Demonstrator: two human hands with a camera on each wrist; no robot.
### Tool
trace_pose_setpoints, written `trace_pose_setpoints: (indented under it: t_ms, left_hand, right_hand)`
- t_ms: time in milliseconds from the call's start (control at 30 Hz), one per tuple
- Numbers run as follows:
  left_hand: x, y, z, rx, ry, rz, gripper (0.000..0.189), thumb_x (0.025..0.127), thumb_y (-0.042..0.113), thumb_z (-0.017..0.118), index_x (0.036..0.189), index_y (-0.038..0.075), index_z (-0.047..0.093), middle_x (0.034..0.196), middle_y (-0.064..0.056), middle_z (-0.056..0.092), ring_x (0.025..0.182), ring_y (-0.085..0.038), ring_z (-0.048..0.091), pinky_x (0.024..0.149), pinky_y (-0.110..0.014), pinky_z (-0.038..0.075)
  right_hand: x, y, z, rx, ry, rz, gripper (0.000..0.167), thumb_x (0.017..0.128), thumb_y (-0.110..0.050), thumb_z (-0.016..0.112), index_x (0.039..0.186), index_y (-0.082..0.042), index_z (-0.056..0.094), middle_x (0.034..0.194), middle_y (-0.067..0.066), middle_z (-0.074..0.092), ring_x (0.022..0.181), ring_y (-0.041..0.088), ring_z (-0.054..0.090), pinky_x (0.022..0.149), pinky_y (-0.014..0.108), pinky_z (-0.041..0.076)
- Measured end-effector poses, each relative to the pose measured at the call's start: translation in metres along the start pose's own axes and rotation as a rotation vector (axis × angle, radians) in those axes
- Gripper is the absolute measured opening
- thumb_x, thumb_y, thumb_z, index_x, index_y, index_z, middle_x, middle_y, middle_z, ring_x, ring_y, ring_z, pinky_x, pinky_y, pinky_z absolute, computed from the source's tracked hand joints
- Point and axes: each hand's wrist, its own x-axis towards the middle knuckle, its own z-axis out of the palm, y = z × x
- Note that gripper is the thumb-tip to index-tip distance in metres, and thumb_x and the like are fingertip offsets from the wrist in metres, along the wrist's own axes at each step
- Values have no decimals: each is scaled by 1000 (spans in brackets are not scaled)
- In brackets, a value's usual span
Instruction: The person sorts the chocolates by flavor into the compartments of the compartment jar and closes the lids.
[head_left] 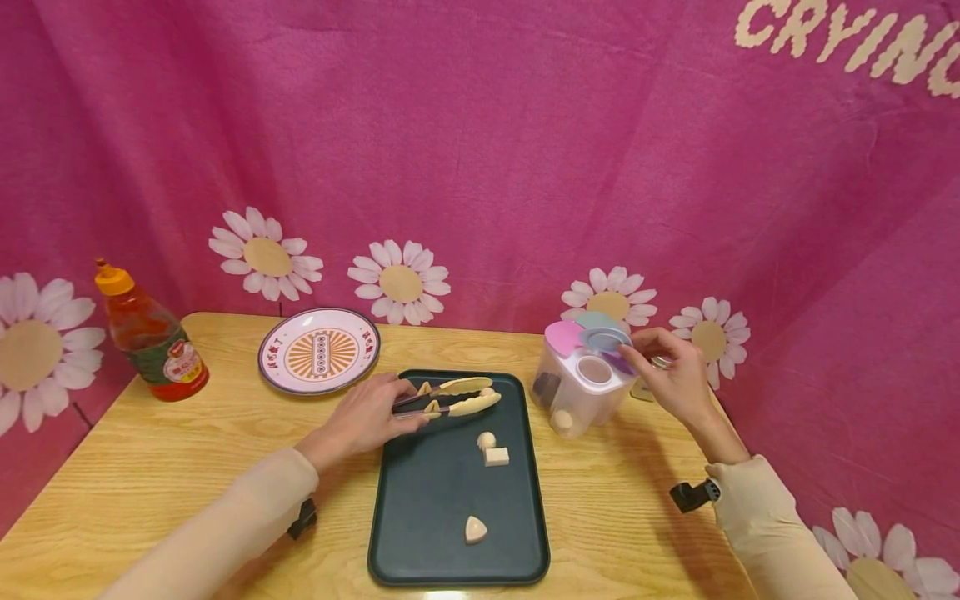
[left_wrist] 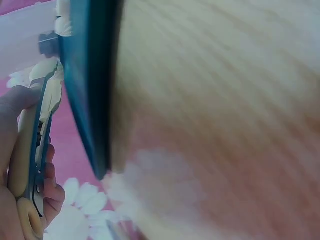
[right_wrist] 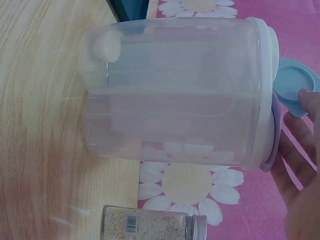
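In the head view, my left hand [head_left: 365,417] grips a pair of cream-tipped tongs [head_left: 474,405] above the far part of a dark tray [head_left: 442,500]. A small whitish piece [head_left: 487,392] is at the tongs' tips; whether they pinch it I cannot tell. On the tray lie a round piece [head_left: 487,440], a block-shaped piece [head_left: 497,457] and a triangular piece [head_left: 476,530]. To the right, my right hand [head_left: 672,375] pinches the raised blue flap lid [right_wrist: 294,84] of a translucent storage container [right_wrist: 180,95], whose round opening [head_left: 594,369] is uncovered. A pale piece [right_wrist: 107,46] lies inside its bottom.
Behind the container's right side, a small glass jar [right_wrist: 150,224] of pale grains is partly hidden. A patterned plate [head_left: 320,351] lies at the back left, with a red sauce bottle [head_left: 156,342] farther left. A pink cloth [head_left: 480,167] hangs behind the wooden table [head_left: 300,517].
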Motion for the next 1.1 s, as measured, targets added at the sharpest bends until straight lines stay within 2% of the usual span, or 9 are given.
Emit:
trace_pose_setpoints:
  t_ms: [267,400,567,667,800,967,1100]
  left_hand:
    - [8,23,-20,-35,56,35,48,87,44,85,120,10,76,102,-5,71,87,-17,59,79,-36,53]
    - [13,40,-31,-39,75,55,49,87,45,84,122,12,76,102,-3,69,88,-16,58,79,-35,53]
    - [20,63,-40,-42,114,119,48,87,44,84,122,12,76,105,-4,71,91,-18,62,82,-38,55]
    - [24,76,-41,-50,124,165,47,87,43,84,122,12,76,107,-5,73,92,-19,64,82,-38,55]
    - [32,92,-37,-64,105,201,47,88,42,83,123,12,75,109,-5,72,93,-18,63,79,-35,53]
    - [43,109,-31,-83,66,227,48,89,41,82,127,13,74,114,-5,72,95,-17,63,79,-32,53]
    - [48,115,-27,-79,45,231,48,90,42,82,127,14,74,115,-5,73,95,-16,63,79,-31,54]
  right_hand:
    - [0,4,0,0,13,-4,20,82,11,82,98,1,75,87,16,74,79,-13,64,75,4,51]
    - [1,4,0,5,15,-2,19,82,11,82,98,1,76,86,16,75,79,-13,64,75,5,51]
    - [1,4,-1,0,13,3,19,82,11,82,98,1,76,88,19,75,79,-13,64,76,4,51]
    - [1,3,-1,-7,9,2,19,83,10,82,99,1,76,89,21,75,80,-14,64,76,4,51]
    - [0,2,-2,-12,3,4,16,85,8,81,99,2,75,89,20,76,80,-14,64,76,4,51]
    - [0,2,-2,-17,-10,-5,14,87,6,80,99,2,74,89,18,76,80,-14,64,77,5,52]
    - [1,4,-1,-19,-19,-18,14,88,6,79,100,1,74,89,19,76,80,-13,65,76,6,53]
